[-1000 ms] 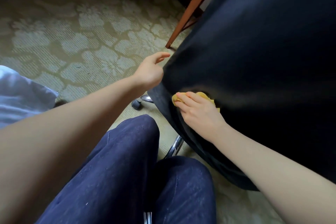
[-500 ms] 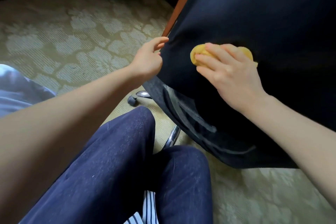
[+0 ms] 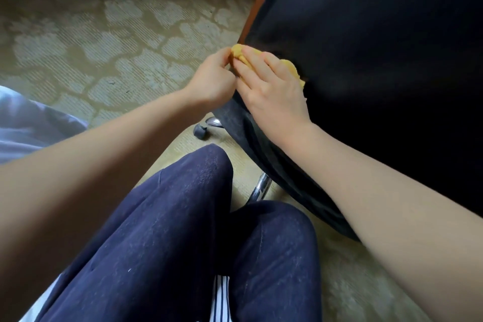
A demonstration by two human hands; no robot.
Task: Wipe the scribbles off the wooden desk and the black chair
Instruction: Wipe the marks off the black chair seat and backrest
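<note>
A: Since the chair (image 3: pixel 366 65) is what's being cleaned here, where is it?

B: It fills the view from twelve round to four o'clock, a big black padded face, its near edge running down toward the middle. I can't make out any scribbles on that dark fabric.

A: And the cloth?

B: The yellow cloth (image 3: pixel 292 70) lies against the chair by that edge, a little toward twelve from the middle. The right hand (image 3: pixel 271 97) covers it, fingers (image 3: pixel 257 66) spread flat, pressing rather than gripping.

A: The other hand?

B: The left hand (image 3: pixel 209 81), at eleven, has its fingers curled in at the chair's edge, apparently pinching it, knuckles touching the cloth's corner. Whether it catches the cloth too I can't tell.

A: How will it handle?

B: My guess is the padding gives under pressure. With a wheel (image 3: pixel 200 133) and a chrome leg (image 3: pixel 260 188) underneath, it'll roll or swivel if rubbed hard. The edge is the place to hold it. The cloth is soft and light, so a flat palm stops it bunching.

A: Around that?

B: Dark blue trousers (image 3: pixel 162 230) at six, patterned carpet (image 3: pixel 104 34) at ten, pale fabric (image 3: pixel 28 123) at nine, a wooden leg (image 3: pixel 257 0) at twelve. The counter itself isn't in view.
</note>
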